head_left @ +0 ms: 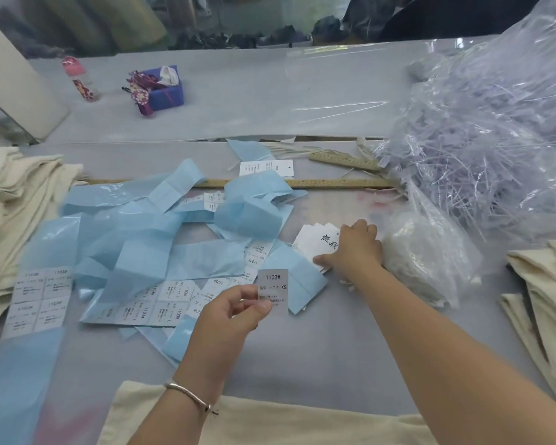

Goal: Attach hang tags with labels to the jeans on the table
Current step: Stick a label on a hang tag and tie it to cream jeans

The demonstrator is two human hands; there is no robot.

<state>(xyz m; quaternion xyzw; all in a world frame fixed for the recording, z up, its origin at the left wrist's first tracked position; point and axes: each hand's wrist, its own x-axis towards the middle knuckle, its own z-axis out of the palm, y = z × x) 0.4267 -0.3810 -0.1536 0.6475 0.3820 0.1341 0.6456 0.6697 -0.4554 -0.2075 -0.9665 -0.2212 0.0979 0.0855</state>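
Fingers (254, 303) of the left hand (228, 316) are pinched on an XS label (273, 290); the right hand (353, 245), loosely spread, is laid on the hang tags (315, 239). Cream jeans (270, 422) lie near. One tag should be lifted singly, the label squared on it.

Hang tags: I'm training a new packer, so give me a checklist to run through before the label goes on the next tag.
1. Label peeled and in hand: ok, left hand pinches the 1103# XS label.
2. Hang tag stack reached: ok, right hand rests on it.
3. Single tag separated: cannot tell.
4. Label unwrinkled: ok.
5. Garment ready: ok, cream fabric lies nearest.
6. Tag size matches: cannot tell.
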